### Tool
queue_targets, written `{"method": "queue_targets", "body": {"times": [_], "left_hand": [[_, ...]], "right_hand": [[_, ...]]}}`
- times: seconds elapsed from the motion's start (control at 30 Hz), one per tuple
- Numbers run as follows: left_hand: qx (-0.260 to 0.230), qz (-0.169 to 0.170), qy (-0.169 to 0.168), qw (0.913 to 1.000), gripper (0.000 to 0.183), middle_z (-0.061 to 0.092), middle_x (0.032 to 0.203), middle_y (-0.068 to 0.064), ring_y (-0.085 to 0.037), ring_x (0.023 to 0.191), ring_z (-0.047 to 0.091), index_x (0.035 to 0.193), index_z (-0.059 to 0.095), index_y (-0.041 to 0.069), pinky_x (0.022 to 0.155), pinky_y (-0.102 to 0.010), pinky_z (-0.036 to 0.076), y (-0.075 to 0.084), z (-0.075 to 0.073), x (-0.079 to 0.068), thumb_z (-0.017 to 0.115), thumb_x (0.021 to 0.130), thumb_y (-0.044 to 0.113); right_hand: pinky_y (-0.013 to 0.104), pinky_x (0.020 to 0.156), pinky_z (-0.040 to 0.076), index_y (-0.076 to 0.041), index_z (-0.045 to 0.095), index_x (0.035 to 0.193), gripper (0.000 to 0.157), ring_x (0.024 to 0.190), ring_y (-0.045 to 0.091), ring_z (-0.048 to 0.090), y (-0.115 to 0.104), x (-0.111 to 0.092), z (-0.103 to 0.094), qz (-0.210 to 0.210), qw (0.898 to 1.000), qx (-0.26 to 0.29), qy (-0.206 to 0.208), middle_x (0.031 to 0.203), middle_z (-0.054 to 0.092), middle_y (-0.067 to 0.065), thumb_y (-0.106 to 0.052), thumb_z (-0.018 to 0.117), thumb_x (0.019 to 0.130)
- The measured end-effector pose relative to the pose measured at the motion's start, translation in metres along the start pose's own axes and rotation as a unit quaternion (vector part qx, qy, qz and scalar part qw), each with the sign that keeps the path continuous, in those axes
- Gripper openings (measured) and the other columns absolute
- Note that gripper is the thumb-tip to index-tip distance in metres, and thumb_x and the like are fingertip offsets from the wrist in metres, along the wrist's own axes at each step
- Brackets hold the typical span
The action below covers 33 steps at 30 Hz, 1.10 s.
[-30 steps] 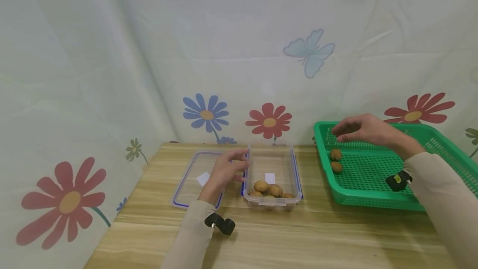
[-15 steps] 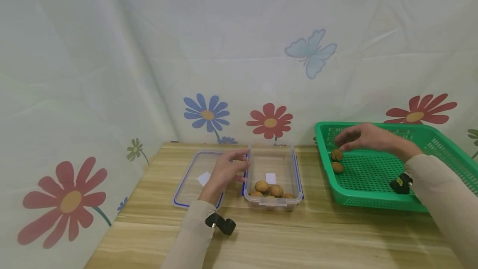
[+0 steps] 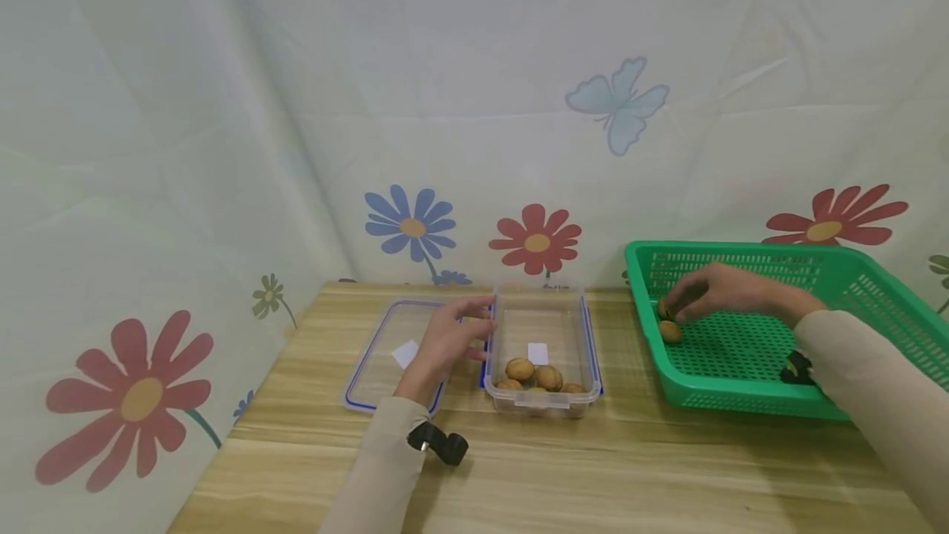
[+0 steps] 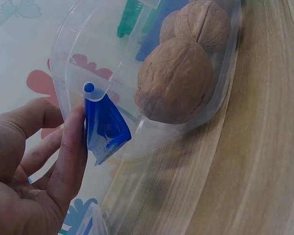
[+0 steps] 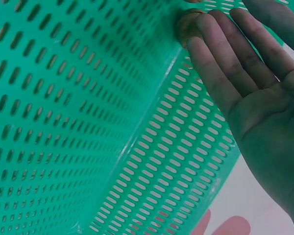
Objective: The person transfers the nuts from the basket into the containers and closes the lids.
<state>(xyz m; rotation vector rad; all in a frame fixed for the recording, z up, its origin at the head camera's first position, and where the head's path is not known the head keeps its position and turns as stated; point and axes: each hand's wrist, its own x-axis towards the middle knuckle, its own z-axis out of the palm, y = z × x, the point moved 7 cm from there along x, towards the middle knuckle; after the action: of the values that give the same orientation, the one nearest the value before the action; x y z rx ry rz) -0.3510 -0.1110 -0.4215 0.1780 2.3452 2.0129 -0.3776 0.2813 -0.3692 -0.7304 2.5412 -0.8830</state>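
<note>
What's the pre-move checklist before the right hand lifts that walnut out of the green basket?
1. Right hand on the far walnut: ok, fingertips touch it.
2. Grip closed round that walnut: not ok, fingers lie nearly straight in the right wrist view.
3. Second walnut free of the hand: ok, it lies just nearer in the green basket.
4. Clear container open: ok, its lid lies flat beside it.
5. Left hand steadying the container: ok, a finger rests against the blue latch.
6. Room in the container: ok, walnuts fill only the near end.
</note>
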Motion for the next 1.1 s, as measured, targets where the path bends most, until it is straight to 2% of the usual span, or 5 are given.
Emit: {"method": "queue_targets", "body": {"times": [0.33, 0.63, 0.83, 1.1], "left_hand": [[0.002, 0.001, 0.001, 1.0000, 0.047, 0.064, 0.130, -0.023, -0.029, 0.095, 0.071, 0.142, 0.066, 0.004, 0.064, -0.037, 0.067, 0.000, 0.000, 0.001, 0.073, 0.095, 0.006], [0.008, -0.001, 0.004, 1.0000, 0.047, 0.064, 0.129, -0.022, -0.027, 0.094, 0.071, 0.142, 0.067, 0.005, 0.063, -0.037, 0.067, 0.002, -0.001, -0.001, 0.074, 0.095, 0.006], [0.006, -0.002, 0.002, 1.0000, 0.048, 0.065, 0.128, -0.021, -0.028, 0.095, 0.071, 0.142, 0.067, 0.004, 0.064, -0.037, 0.067, 0.002, 0.000, -0.001, 0.074, 0.095, 0.007], [0.010, 0.001, 0.000, 1.0000, 0.048, 0.065, 0.127, -0.019, -0.028, 0.095, 0.071, 0.143, 0.065, 0.003, 0.064, -0.037, 0.067, 0.002, 0.000, -0.001, 0.073, 0.096, 0.006]], "right_hand": [[0.042, 0.090, 0.063, 0.009, 0.069, 0.129, 0.041, 0.115, 0.035, 0.068, 0.002, 0.005, 0.007, -0.001, 1.000, -0.014, -0.021, 0.130, 0.070, 0.023, -0.016, 0.078, 0.098], [0.040, 0.085, 0.062, 0.010, 0.071, 0.125, 0.044, 0.107, 0.028, 0.069, 0.006, 0.012, 0.011, 0.003, 0.997, -0.064, -0.031, 0.118, 0.074, 0.013, -0.020, 0.081, 0.095], [0.038, 0.084, 0.062, 0.008, 0.072, 0.124, 0.042, 0.103, 0.023, 0.069, 0.005, 0.012, 0.013, 0.009, 0.997, -0.068, -0.032, 0.114, 0.075, 0.008, -0.022, 0.081, 0.096], [0.045, 0.088, 0.063, 0.011, 0.070, 0.126, 0.044, 0.106, 0.029, 0.070, 0.001, 0.011, 0.011, -0.005, 0.997, -0.068, -0.026, 0.117, 0.075, 0.013, -0.020, 0.080, 0.096]]}}
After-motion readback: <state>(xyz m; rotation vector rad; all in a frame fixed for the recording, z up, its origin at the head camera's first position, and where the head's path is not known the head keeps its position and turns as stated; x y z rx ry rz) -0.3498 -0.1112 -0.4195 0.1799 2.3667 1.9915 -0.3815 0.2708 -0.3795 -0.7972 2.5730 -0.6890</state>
